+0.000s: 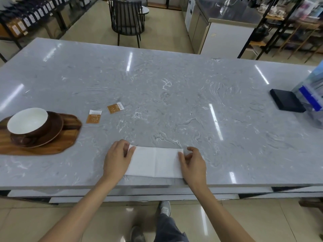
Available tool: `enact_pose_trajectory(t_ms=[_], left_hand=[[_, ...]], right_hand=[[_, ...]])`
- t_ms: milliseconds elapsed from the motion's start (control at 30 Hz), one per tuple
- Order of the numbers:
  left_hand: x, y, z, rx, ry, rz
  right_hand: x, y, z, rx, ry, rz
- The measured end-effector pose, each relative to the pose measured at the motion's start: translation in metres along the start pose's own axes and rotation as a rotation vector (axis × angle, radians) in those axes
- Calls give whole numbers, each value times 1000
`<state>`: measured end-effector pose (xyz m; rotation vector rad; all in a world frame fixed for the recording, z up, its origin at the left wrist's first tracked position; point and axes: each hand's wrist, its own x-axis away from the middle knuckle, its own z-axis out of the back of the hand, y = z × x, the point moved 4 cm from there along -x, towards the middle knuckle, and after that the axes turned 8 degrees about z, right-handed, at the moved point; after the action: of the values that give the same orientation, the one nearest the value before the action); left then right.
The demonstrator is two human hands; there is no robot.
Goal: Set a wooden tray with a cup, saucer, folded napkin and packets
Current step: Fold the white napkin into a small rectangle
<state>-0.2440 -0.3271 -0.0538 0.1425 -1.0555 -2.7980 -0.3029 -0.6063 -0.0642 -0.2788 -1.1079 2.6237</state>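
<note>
i had the white paper napkin (154, 162) lying flat near the front edge of the grey marbled stone table (174, 95), already a long rectangle with a crease showing down its middle. my left hand (117, 158) rested on the napkin's left end, fingers loosely curled over the corner rather than clamped. my right hand (193, 163) pinched the right edge lightly between thumb and fingertips, the rest of the hand open. i judged the step in hand to be the next fold: to do it well i needed to pin the left end flat, lift the right edge over along that crease, match the corners before pressing, then smooth outward so no air stayed trapped. the brown cup with white inside (28, 124) sat on its brown round saucer (52, 131), on the wooden tray (66, 137) well to the left. the two orange-and-white packets (94, 117) lay on the table, just right of the tray, not yet placed.
</note>
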Motion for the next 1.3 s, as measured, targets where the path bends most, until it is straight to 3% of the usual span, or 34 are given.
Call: enact_pose_trajectory(t_ms=[67,133,233,300,367,933,1300], left_hand=[[6,7,0,-111,65,-75],[13,24,-3,-178,99,-278],[19,40,-25,-274,-124,-462],[17,34,-39,-413,-286,-441],[14,21,-46,-526,-348,-429],[15,12,-48,-611,-405,-439],[72,14,-44,-572,-464,-437]], right_hand=[[5,-10,2,164,47,119],[13,-30,-4,296,101,332],[19,-45,-26,404,-31,439],[18,-36,-38,457,-153,374],[18,-23,-43,501,-214,344],[5,3,-38,496,-321,440],[-100,1,-15,750,-268,424]])
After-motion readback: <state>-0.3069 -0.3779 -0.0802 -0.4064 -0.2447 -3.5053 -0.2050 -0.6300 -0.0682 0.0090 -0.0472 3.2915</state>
